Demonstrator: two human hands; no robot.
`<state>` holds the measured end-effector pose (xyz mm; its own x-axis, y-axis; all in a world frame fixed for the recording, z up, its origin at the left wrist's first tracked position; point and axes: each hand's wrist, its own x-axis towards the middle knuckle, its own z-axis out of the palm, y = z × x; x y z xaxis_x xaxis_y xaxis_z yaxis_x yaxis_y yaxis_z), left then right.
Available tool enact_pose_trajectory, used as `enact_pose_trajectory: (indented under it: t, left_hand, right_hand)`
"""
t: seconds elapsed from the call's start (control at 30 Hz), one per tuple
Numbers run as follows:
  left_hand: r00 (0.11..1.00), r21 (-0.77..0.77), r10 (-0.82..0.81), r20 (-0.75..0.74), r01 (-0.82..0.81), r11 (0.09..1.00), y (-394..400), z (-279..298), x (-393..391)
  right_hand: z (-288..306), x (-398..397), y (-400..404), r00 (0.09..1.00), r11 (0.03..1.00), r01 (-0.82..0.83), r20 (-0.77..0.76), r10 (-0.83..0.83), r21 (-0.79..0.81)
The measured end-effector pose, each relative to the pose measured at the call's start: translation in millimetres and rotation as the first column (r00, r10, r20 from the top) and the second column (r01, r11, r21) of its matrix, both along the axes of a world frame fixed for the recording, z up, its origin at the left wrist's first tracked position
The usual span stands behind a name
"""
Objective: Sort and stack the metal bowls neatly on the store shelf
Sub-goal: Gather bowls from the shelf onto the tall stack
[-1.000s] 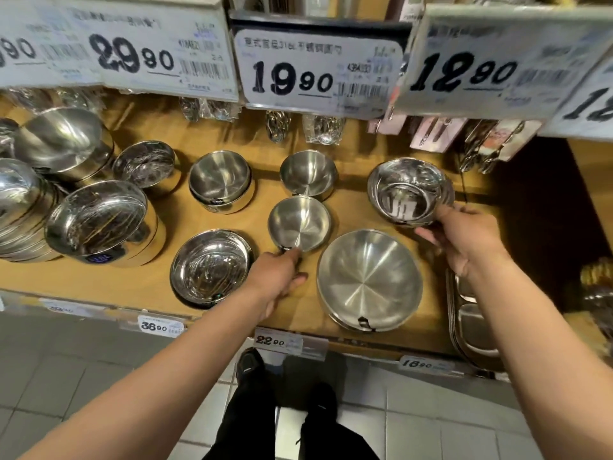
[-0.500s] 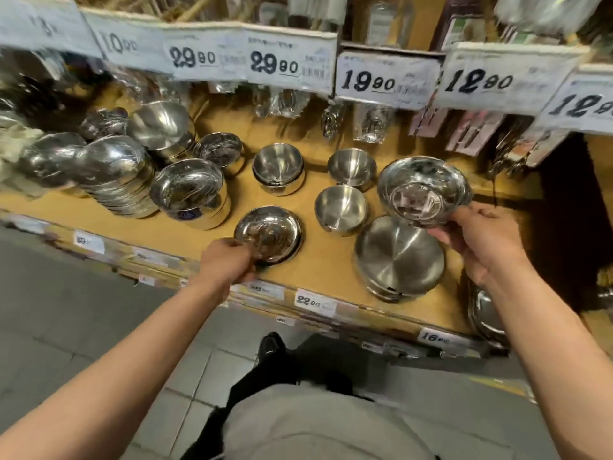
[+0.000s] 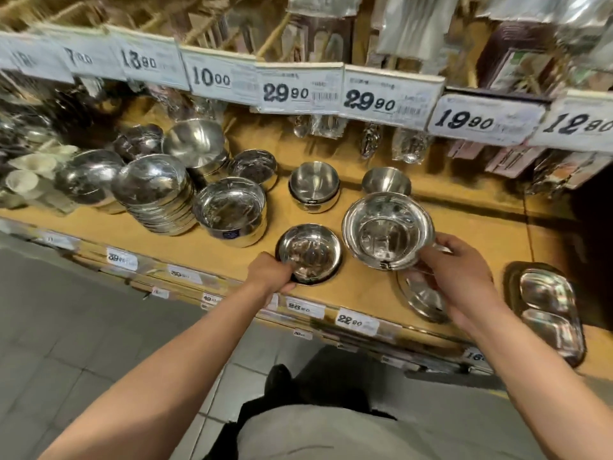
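Observation:
Steel bowls stand on a wooden shelf [image 3: 464, 234]. My left hand [image 3: 270, 272] grips the near rim of a shallow flat bowl [image 3: 310, 254] that sits near the shelf's front edge. My right hand [image 3: 461, 270] holds a wider bowl [image 3: 386, 229] by its right rim, lifted above the shelf and beside the shallow one. Under my right hand a large bowl [image 3: 423, 298] lies on the shelf, mostly hidden. Behind are a stack of two small bowls [image 3: 313, 185] and one small bowl [image 3: 384, 180].
A deep pot-like bowl [image 3: 230, 210] and a tall tilted stack of bowls [image 3: 156, 192] fill the shelf's left. A divided steel tray [image 3: 547, 310] lies at the right. Price tags [image 3: 381, 97] hang from the shelf above; packaged spoons hang behind. Tiled floor lies below.
The view has swung left. My right hand has carried the wide bowl left and nearer, over the spot beside the shallow bowl. My left hand went from the small bowl to the shallow bowl's rim.

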<state>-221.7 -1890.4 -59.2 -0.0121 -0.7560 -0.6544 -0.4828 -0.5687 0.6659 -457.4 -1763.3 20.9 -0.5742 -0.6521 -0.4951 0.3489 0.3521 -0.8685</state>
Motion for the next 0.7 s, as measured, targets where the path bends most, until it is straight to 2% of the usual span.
enact_pose_trajectory:
  t: [0.4, 0.7]
  left_hand:
    - [0.972, 0.165, -0.195, -0.128, 0.215, 0.963, -32.5, 21.9, 4.7]
    - [0.924, 0.132, -0.340, -0.174, 0.364, 0.922, -34.3, 57.6, 17.1]
  right_hand:
    - [3.7, 51.7, 3.2, 0.986, 0.987, 0.160, 0.047, -0.160, 0.012]
    - [7.9, 56.7, 0.2, 0.943, 0.948, 0.316, 0.114, -0.311, -0.025]
